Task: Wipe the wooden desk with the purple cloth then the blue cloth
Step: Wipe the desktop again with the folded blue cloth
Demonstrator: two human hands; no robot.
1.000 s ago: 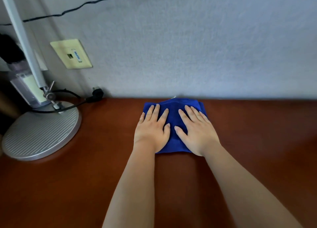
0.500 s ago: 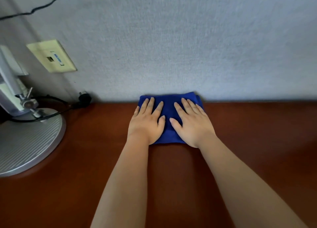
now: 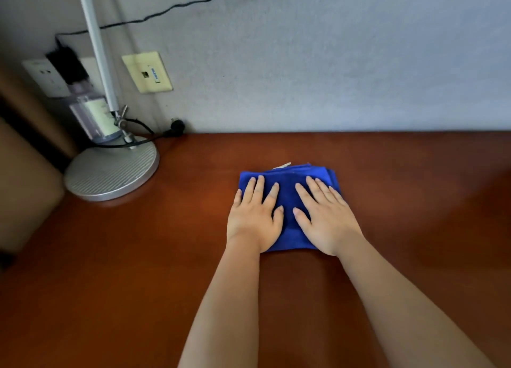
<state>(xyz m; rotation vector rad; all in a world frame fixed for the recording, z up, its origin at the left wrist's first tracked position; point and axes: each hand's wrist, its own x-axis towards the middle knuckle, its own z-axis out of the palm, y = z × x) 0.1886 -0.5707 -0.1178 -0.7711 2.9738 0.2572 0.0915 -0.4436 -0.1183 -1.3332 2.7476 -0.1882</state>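
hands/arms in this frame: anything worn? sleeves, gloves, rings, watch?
Nothing worn that shows. Left hand and right hand are bare: no gloves, rings or watch visible. Both forearms are bare to the frame's bottom edge, no sleeves in view. Nails short, unpainted.

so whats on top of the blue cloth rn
Both hands lie flat on the blue cloth, left hand and right hand side by side. Their palms cover most of it; the wooden desk beneath is hidden.

blue cloth (image 3: 287, 179) middle under hands; lamp (image 3: 95, 38) top cropped, bottle (image 3: 91, 116) label unreadable
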